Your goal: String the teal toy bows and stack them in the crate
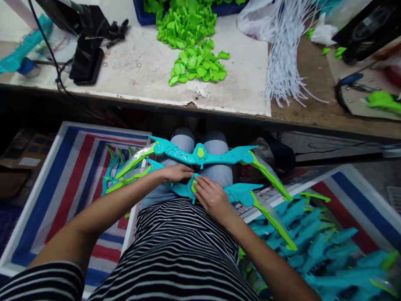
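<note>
Two turquoise-and-green plastic toy bows lie across my lap, one behind the other. On the nearer toy bow (241,194), my right hand (213,195) is closed over the middle, its fingertips on a green centre piece (193,186). My left hand (178,172) reaches over the same bow just left of the centre, fingers together and fingertips by its upper edge; their undersides are hidden. Beyond both hands rests the farther toy bow (184,156), with a green piece (200,152) seated in its middle. Neither hand appears to hold that one.
Green plastic pieces (197,62) are heaped on the workbench (131,83), spilling from a blue bin (147,17). White cords (283,62) hang over its edge. At left stands a striped-lined tray (62,200) with bow parts; at right, another tray (360,205) holds many turquoise bows (316,246).
</note>
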### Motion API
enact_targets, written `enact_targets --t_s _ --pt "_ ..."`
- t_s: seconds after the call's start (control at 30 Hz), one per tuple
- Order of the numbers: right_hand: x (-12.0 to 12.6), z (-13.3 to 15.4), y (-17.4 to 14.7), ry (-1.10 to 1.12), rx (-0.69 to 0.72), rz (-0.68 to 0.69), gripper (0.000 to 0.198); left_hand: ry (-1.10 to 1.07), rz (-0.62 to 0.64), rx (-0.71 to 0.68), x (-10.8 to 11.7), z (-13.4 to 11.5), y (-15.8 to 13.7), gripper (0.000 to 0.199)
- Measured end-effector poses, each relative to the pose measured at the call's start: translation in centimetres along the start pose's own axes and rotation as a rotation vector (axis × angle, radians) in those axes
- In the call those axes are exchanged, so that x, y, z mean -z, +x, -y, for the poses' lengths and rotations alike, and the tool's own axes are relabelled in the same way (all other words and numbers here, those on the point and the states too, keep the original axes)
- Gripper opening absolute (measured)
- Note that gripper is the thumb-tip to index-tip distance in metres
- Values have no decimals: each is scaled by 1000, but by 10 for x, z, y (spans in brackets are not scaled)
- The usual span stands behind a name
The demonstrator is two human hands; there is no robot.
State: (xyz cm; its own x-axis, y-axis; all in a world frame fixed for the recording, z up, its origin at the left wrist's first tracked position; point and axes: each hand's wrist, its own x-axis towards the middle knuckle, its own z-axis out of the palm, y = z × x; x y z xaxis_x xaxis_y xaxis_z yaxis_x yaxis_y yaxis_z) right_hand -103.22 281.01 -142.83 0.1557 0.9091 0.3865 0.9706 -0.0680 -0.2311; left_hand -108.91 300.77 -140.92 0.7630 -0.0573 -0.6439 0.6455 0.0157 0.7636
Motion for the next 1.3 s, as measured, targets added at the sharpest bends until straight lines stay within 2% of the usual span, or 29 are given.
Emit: enact_targets --t_s 0.13,0.33,0.4,0.5,0.6,0.7,0.77,0.83,0.9,0.97,1.0,1.07,1.13,1.17,1.23,1.3 --pt "-10 3 -4 30 -117 -36 23 -1 147 5 3 -1 9 30" --pt "-25 16 -14 207 -431 -105 21 122 93 -65 -2 14 20 46" --pt "-29 16 -14 284 -587 -91 35 180 61 -130 -5 20 22 41" --pt "-31 13 -7 337 -752 38 59 303 -13 -246 -9 28 22 36" --pt "-29 12 -1 336 -765 157 57 336 -64 -284 -12 31 21 38" --pt "-18 5 3 336 -661 203 55 278 -60 -295 -13 30 20 40" --pt "1 -13 9 360 -527 184 40 235 -53 -291 -12 29 20 42" --pt "30 -46 23 305 -453 50 23 227 -64 -273 -10 26 19 45" --pt "67 -91 44 107 -513 -165 25 290 -99 -254 -10 22 16 47" --pt "102 -141 72 -132 -667 -271 31 430 -177 -246 -11 17 11 45" --pt "117 -164 86 -229 -751 -270 32 523 -251 -258 -12 14 8 42" --pt "138 -201 116 -345 -834 -197 33 716 -466 -350 -16 7 5 36" --pt "147 -224 143 -383 -881 -72 33 886 -684 -512 -18 -1 8 32" --pt "148 -230 154 -388 -906 -5 33 959 -753 -584 -18 -5 11 31" --pt "149 -238 171 -393 -977 117 37 1091 -800 -638 -15 -11 21 36" --pt "151 -243 180 -380 -1041 195 38 1188 -762 -594 -10 -13 30 45"
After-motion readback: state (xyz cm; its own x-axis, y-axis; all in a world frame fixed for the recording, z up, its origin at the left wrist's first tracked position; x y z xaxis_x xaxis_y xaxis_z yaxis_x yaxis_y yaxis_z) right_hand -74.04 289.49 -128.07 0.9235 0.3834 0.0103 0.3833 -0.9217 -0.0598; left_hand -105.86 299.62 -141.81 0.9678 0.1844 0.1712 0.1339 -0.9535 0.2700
